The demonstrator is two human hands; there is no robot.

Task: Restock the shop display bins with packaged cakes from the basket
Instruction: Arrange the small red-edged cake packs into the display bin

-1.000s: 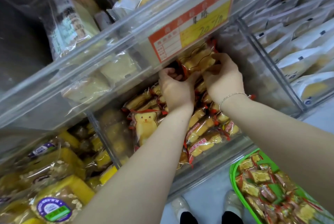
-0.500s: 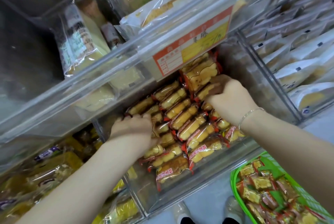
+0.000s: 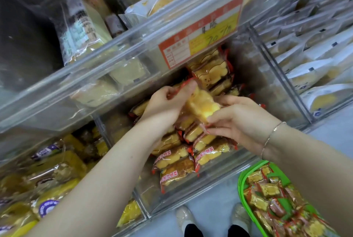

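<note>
Cake pack [image 3: 200, 106] sits in both my hands, right above the clear bin [image 3: 271, 91]. My left hand [image 3: 164, 103] pinches its red end, my right hand [image 3: 242, 122] grips the other end. More cakes [image 3: 202, 152] fill the bin; the green basket [image 3: 241, 185] waits below the bin.

**Materials and finishes, display bins**

Bin [image 3: 219, 185]: clear hard plastic, smooth, scuffed hazy at the walls. Cake packets [image 3: 177, 175]: glossy crinkled transparent film, red printed ends. Basket [image 3: 241, 185]: green plastic, smooth rim. Price label [image 3: 200, 32]: matt paper, orange and yellow. Bracelet [image 3: 271, 135]: thin shiny metal chain.
</note>
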